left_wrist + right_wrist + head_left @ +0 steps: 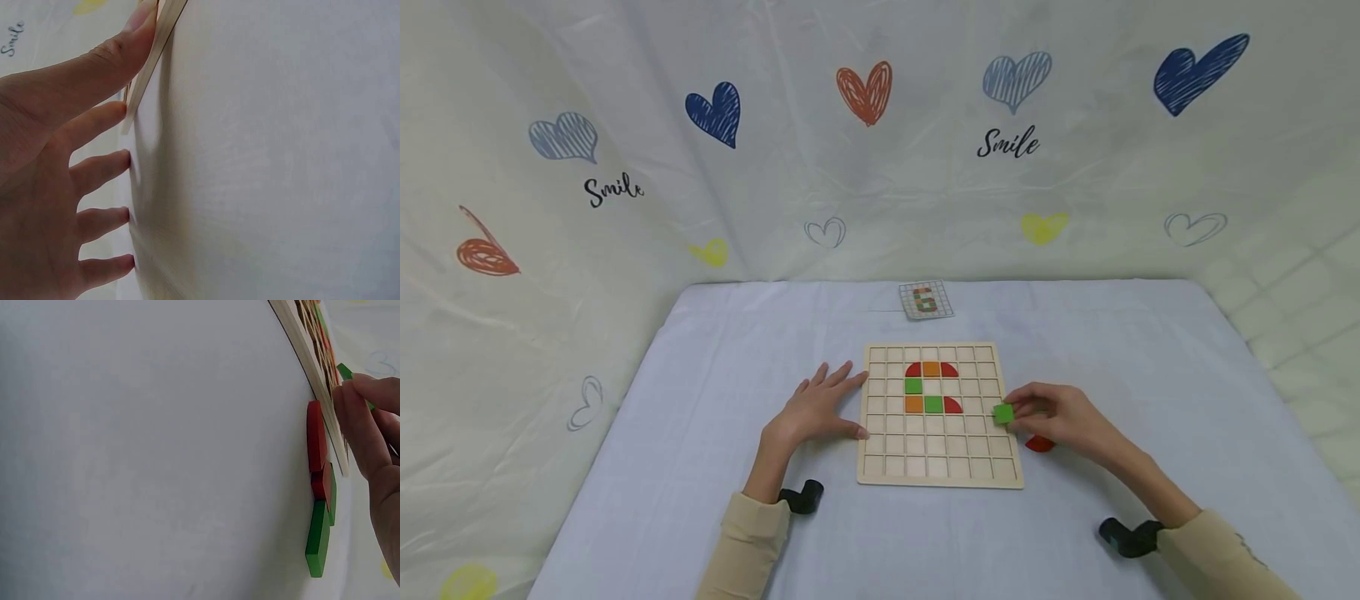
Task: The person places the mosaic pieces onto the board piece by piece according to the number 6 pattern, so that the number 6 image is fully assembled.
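Note:
A wooden grid board [891,468] lies on the white cloth with red, orange and green tiles set in its upper cells. On its left side my left hand [815,414] spreads its fingers, with thumb and index fingertip at the board's edge. My right hand [1063,414] pinches a green square tile [1003,414] between thumb and fingers, over the board's right edge. Among the set tiles, a red quarter-round tile [952,405] sits at the right end of the lower row, beside a green square [933,404]. Below the right hand lies a loose red tile [1040,445].
A small gridded card [926,300] with a coloured figure lies behind the board. In the right wrist view, loose red pieces [316,437] and green pieces [317,540] lie together beside the board. A printed curtain [917,183] hangs behind the table.

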The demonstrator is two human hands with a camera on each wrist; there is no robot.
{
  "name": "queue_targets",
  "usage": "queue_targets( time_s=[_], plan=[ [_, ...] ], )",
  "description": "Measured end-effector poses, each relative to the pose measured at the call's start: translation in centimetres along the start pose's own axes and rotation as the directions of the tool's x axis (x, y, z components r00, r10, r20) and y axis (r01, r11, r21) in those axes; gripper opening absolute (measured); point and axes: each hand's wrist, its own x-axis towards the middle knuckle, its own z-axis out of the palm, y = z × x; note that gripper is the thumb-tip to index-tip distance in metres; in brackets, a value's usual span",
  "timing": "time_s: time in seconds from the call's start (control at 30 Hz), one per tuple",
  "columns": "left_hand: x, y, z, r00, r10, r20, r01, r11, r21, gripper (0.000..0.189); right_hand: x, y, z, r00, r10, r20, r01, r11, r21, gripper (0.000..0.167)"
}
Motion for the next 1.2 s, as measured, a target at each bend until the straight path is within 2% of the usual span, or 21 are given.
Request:
queue_targets(
  time_s=[0.17,0.53,0.97,1.2],
  plan=[
    [0.1,-0.1,0.0,1.000,-0.006,0.003,0.006,1.000,0.003,0.097,0.3,-0.5,0.6,1.000,0.015,0.020,-0.016,1.000,0.020,0.033],
    [0.0,0.2,-0.1,1.000,-0.013,0.000,0.013,1.000,0.004,0.096,1.3,-1.2,1.9,0.998,-0.014,0.058,0.010,0.998,0.056,0.031],
    [-0.1,0.3,-0.1,1.000,-0.016,-0.001,0.016,1.000,0.003,0.096,2.2,-2.3,3.1,0.994,-0.069,0.084,0.068,0.997,0.020,0.027],
    [0.0,0.2,-0.1,1.000,-0.013,-0.001,0.013,1.000,0.004,0.096,2.4,-2.8,3.5,0.993,-0.072,0.094,0.072,0.997,0.007,0.027]
  ],
)
